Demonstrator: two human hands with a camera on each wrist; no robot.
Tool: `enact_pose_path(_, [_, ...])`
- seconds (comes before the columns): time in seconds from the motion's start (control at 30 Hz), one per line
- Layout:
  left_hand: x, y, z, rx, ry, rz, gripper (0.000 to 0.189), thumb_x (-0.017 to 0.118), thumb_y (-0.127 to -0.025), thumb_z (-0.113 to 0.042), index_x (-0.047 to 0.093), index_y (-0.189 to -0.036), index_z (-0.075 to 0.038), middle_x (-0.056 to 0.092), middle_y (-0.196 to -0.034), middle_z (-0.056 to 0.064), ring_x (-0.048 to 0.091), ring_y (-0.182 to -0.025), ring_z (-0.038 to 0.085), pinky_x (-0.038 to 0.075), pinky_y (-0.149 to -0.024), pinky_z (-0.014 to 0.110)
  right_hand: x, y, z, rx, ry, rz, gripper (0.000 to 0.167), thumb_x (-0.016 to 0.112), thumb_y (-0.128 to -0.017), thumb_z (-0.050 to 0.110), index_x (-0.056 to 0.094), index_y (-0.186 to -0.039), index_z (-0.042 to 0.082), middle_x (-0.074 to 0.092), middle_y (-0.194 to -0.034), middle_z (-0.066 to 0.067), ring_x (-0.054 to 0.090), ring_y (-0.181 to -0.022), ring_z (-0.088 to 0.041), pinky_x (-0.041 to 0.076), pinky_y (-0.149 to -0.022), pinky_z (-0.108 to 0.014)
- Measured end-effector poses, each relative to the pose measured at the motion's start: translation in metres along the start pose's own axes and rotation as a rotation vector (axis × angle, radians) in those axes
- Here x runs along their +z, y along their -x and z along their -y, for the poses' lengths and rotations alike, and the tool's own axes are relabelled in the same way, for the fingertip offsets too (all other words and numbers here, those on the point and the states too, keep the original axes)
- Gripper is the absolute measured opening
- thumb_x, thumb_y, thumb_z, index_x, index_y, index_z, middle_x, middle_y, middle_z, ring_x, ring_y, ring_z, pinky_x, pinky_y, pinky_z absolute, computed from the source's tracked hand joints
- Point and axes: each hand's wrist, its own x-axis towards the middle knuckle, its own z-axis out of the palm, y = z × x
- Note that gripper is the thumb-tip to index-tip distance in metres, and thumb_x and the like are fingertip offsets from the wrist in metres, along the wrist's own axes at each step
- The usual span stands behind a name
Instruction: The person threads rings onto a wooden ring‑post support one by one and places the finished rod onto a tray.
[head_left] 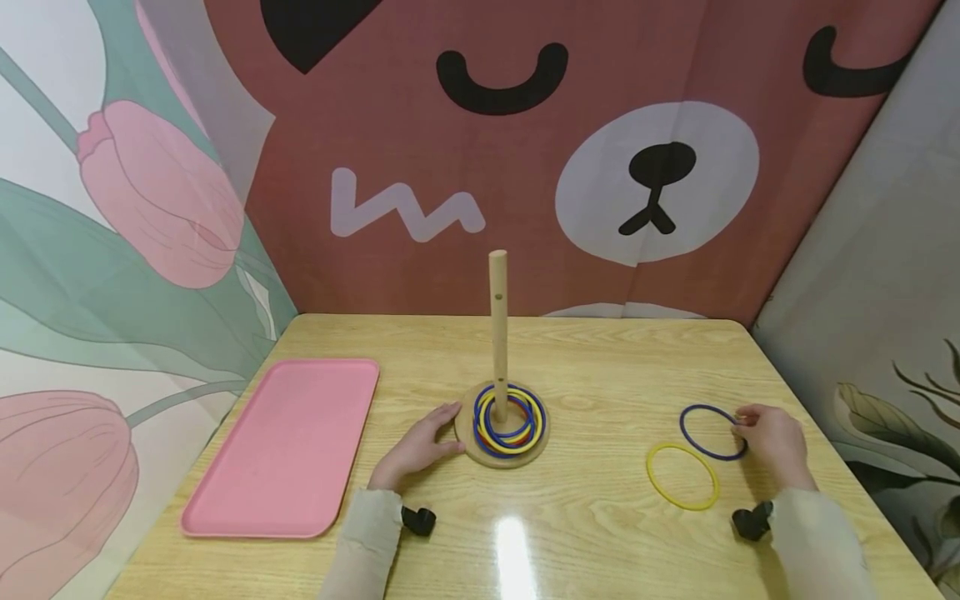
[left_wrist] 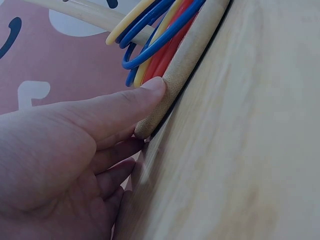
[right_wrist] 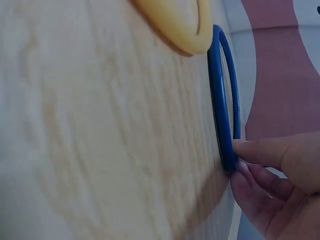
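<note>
A wooden peg stand [head_left: 498,333] rises from a round base, with several blue, yellow and red rings [head_left: 483,427] piled loosely around the foot of the peg. My left hand [head_left: 418,450] holds the left edge of that base [left_wrist: 172,82], the thumb on its rim and the fingers along its side. At the right, my right hand [head_left: 776,442] pinches the far right side of a blue ring [right_wrist: 220,95] between thumb and fingers; the ring lies low over the table. Just in front of it a yellow ring [head_left: 651,481] lies flat, close to the blue one.
A pink tray [head_left: 285,450] lies on the left of the wooden table [head_left: 600,533]. Behind the table hangs a printed cloth [head_left: 405,100] with a bear on it, and patterned cloths flank both sides. Each wrist wears a small black camera [head_left: 418,522].
</note>
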Motion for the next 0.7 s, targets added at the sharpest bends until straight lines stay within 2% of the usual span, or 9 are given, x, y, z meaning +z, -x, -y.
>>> enact_pose_path(0.13, [0.0001,-0.0002,-0.0003,0.002,0.002,-0.003,0.073,0.07,-0.089,-0.028,0.036,-0.15,-0.008,0.03,-0.157,0.018,0.024,-0.147,0.036,0.021,-0.12,0.054,0.0013,-0.0033,0.0005,-0.015,0.003,0.002,0.023,0.066,-0.086,0.002,0.065,-0.105,-0.012,0.067,-0.091,-0.028,0.061,-0.078,-0.036,0.042,-0.063,-0.038])
enact_pose_path(0.27, [0.0002,-0.0002,0.0003,0.006,0.008,0.0,0.073,0.07,-0.089,-0.028,0.035,-0.15,-0.008,0.03,-0.157,0.018,0.024,-0.148,0.036,0.021,-0.12,0.054,0.0004,-0.0041,0.0015,0.007,-0.031,0.031,0.022,0.062,-0.088,0.004,0.066,-0.104,-0.012,0.068,-0.094,-0.028,0.061,-0.08,-0.035,0.042,-0.064,-0.036])
enact_pose_path(0.37, [0.0004,-0.0001,0.0006,0.005,0.012,0.005,0.073,0.07,-0.09,-0.028,0.035,-0.15,-0.008,0.029,-0.158,0.018,0.023,-0.148,0.036,0.021,-0.12,0.054,0.0002,-0.0044,0.0014,0.036,-0.093,0.069,0.024,0.06,-0.091,0.005,0.065,-0.105,-0.014,0.068,-0.094,-0.028,0.063,-0.075,-0.028,0.047,-0.061,-0.03])
enact_pose_path(0.47, [0.0001,0.0001,-0.0001,0.004,0.008,0.008,0.073,0.07,-0.09,-0.028,0.035,-0.15,-0.008,0.029,-0.158,0.018,0.023,-0.148,0.036,0.021,-0.121,0.054,0.0014,-0.0046,0.0005,0.08,-0.188,0.108,0.028,0.059,-0.092,0.005,0.062,-0.111,-0.016,0.068,-0.094,-0.028,0.063,-0.069,-0.016,0.052,-0.057,-0.023])
enact_pose_path(0.57, [-0.0002,0.0004,-0.0004,0.005,0.01,0.009,0.073,0.07,-0.089,-0.029,0.035,-0.15,-0.007,0.03,-0.157,0.018,0.024,-0.147,0.037,0.021,-0.12,0.054,0.003,-0.0053,0.0005,0.123,-0.317,0.129,0.033,0.06,-0.093,0.005,0.058,-0.117,-0.017,0.07,-0.089,-0.021,0.061,-0.066,-0.003,0.056,-0.056,-0.021])
enact_pose_path(0.7, [-0.0004,0.0006,-0.0011,0.003,0.017,0.005,0.073,0.07,-0.089,-0.028,0.035,-0.15,-0.007,0.03,-0.157,0.018,0.024,-0.147,0.037,0.021,-0.12,0.054,0.0012,-0.0057,0.0061,0.135,-0.455,0.138,0.041,0.06,-0.094,0.01,0.053,-0.125,-0.016,0.069,-0.082,0.001,0.061,-0.064,0.004,0.058,-0.059,-0.021])
